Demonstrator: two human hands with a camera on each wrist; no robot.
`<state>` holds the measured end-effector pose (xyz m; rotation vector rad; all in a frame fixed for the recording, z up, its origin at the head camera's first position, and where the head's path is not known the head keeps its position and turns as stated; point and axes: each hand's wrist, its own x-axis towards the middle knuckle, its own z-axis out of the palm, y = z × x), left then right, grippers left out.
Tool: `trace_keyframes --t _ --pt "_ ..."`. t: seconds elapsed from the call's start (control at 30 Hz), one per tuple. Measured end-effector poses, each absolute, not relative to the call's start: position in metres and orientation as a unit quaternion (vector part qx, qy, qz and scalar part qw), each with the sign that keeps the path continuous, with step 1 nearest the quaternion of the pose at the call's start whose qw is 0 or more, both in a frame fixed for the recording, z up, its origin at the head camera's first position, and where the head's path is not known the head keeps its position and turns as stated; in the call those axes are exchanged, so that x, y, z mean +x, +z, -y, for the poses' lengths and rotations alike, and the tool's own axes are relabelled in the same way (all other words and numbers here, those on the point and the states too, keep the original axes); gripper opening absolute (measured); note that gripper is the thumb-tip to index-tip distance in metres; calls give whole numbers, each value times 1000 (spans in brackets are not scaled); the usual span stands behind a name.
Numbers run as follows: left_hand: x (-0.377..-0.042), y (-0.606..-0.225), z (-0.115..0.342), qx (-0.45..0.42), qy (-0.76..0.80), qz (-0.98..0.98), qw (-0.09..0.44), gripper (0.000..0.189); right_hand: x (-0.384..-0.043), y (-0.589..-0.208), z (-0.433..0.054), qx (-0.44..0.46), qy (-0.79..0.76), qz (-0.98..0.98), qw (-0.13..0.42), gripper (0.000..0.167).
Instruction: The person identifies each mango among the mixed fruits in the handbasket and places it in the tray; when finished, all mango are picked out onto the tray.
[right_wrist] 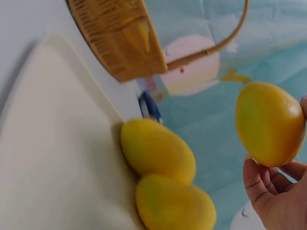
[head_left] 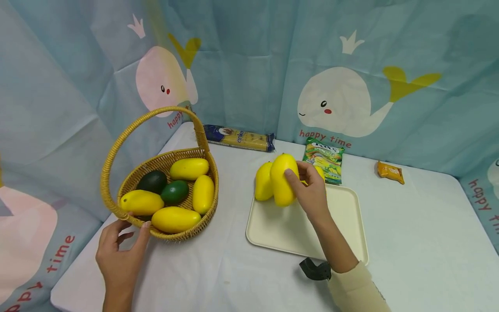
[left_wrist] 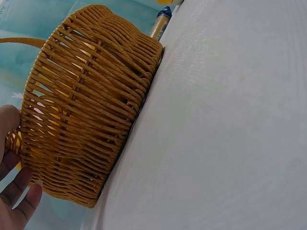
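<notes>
My right hand (head_left: 313, 195) grips a yellow mango (head_left: 283, 180) between thumb and fingers. In the right wrist view the held mango (right_wrist: 268, 124) is raised above two more. Those sit at the far edge of the cream tray (head_left: 280, 236): one mango (head_left: 263, 182) on the left, the other (right_wrist: 175, 203) partly behind my hand in the head view. At the left, my left hand (head_left: 121, 255) holds the near rim of a wicker basket (left_wrist: 91, 105) with thumb and fingertips. Several yellow mangoes (head_left: 175, 219) and dark green avocados (head_left: 174, 192) lie inside.
Along the back lie a pasta packet (head_left: 239, 138) and a green candy bag (head_left: 324, 156). A small orange snack packet (head_left: 390, 172) is at the right rear. A black curved object (head_left: 315, 269) is beside my right forearm. The tall basket handle (head_left: 117, 147) arches over the basket.
</notes>
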<state>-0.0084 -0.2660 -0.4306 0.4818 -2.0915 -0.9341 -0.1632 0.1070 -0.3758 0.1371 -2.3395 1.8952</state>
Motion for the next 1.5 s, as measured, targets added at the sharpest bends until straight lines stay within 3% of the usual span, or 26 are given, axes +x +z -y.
trace_keyframes --t 0.43,0.97,1.5 --pt "-7 -430 265 195 -371 821 388 43 -169 -373 -157 -36 609 788 86 55" --pt "-8 -432 265 193 -364 825 386 44 -180 -380 -211 -152 587 792 67 70" --pt "-8 -431 266 186 -361 826 390 43 -191 -400 -234 -179 503 845 -46 84"
